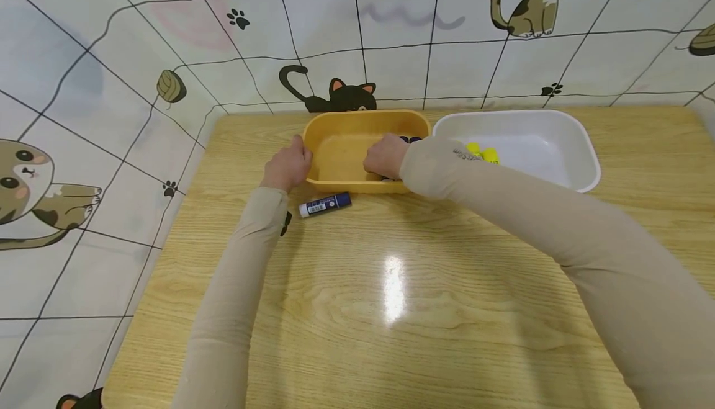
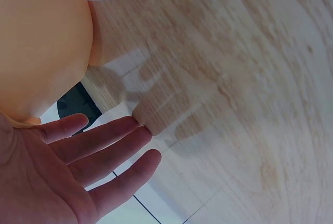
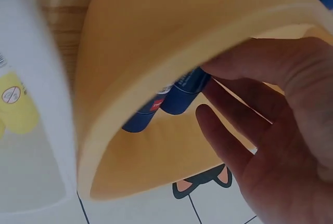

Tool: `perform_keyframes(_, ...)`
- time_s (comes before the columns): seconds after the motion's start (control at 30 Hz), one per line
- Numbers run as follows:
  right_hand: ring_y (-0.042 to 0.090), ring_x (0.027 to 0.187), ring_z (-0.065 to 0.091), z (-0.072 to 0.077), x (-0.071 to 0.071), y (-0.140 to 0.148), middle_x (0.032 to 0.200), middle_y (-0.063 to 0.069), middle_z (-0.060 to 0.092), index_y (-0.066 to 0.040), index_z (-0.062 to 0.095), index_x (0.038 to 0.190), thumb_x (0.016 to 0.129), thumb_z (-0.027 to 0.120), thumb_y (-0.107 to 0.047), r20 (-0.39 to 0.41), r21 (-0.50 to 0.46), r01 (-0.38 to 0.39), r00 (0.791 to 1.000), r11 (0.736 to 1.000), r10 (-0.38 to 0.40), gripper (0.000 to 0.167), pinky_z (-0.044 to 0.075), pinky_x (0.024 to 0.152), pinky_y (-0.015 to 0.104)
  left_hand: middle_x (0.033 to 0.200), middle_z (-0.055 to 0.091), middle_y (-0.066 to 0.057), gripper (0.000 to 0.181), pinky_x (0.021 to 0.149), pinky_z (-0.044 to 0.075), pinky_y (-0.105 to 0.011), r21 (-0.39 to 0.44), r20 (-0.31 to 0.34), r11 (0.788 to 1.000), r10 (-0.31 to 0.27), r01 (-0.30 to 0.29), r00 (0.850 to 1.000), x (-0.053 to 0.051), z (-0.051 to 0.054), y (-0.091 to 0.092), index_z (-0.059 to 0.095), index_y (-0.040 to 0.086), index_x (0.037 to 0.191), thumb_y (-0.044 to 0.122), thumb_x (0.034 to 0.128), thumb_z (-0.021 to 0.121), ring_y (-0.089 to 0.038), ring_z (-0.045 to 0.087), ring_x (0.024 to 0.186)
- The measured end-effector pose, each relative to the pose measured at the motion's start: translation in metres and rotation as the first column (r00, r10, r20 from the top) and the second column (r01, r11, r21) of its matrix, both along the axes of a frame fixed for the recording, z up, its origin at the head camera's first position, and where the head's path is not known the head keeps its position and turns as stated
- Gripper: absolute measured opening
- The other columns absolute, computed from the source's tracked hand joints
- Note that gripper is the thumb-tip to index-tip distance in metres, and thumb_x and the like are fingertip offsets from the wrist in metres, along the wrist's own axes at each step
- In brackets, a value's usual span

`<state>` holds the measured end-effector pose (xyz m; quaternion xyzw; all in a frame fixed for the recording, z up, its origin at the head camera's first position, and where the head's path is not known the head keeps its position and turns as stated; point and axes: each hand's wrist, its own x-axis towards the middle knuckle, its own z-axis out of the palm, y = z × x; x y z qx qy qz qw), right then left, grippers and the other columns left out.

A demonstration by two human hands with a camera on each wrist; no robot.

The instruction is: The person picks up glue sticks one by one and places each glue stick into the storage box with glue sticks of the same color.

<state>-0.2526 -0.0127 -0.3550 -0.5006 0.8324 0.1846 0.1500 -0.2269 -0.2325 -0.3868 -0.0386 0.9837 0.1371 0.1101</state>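
At the left end of the yellow-orange bin, my left hand holds the rim. In the left wrist view the other fingers stretch loosely beside the outer wall; the thumb is hidden. My right hand reaches inside the bin. As the right wrist view shows, its thumb and fingers pinch a dark blue glue stick, partly hidden by the rim. Another blue glue stick lies beside it. A white and blue glue stick lies on the table in front of the bin.
A white tray stands against the bin's right side, with yellow glue sticks at its left end, partly behind my right sleeve. Behind both containers rises a wall with cat drawings; another wall borders the table on the left.
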Motion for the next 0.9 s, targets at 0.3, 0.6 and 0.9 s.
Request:
perform_keyframes(0.3, 0.019, 0.067, 0.042, 0.010, 0.000, 0.002, 0.077, 0.005, 0.056, -0.009, 0.064, 0.091, 0.091, 0.057, 0.003, 0.009, -0.006, 0.062, 0.998, 0.998, -0.062, 0.013, 0.037, 0.055, 0.031, 0.094, 0.057, -0.022, 0.035, 0.069, 0.047, -0.049, 0.002, 0.011, 1.000, 0.006, -0.006, 1.000, 0.000, 0.000, 0.000, 0.037, 0.005, 0.122, 0.030, 0.1022, 0.024, -0.037, 0.057, 0.080)
perform_keyframes(0.6, 0.018, 0.065, 0.039, 0.021, 0.004, 0.006, 0.073, 0.003, 0.047, -0.009, 0.060, 0.087, 0.092, 0.055, 0.003, 0.040, -0.079, 0.085, 0.996, 0.993, -0.082, 0.014, 0.033, 0.053, 0.030, 0.095, 0.057, -0.023, 0.035, 0.070, 0.047, -0.050, 0.006, 0.022, 1.000, 0.001, -0.001, 1.000, 0.002, 0.001, 0.000, 0.036, 0.004, 0.123, 0.030, 0.1019, 0.024, -0.037, 0.057, 0.081)
perform_keyframes(0.9, 0.017, 0.069, 0.039, 0.029, 0.015, 0.004, 0.075, 0.002, 0.047, -0.012, 0.055, 0.082, 0.091, 0.055, 0.007, 0.056, -0.109, 0.066, 0.997, 0.992, -0.060, 0.020, 0.032, 0.054, 0.030, 0.090, 0.056, -0.021, 0.033, 0.068, 0.047, -0.050, 0.016, 0.000, 1.000, -0.009, 0.009, 1.000, 0.001, 0.001, 0.000, 0.037, 0.005, 0.119, 0.029, 0.1014, 0.024, -0.036, 0.056, 0.078)
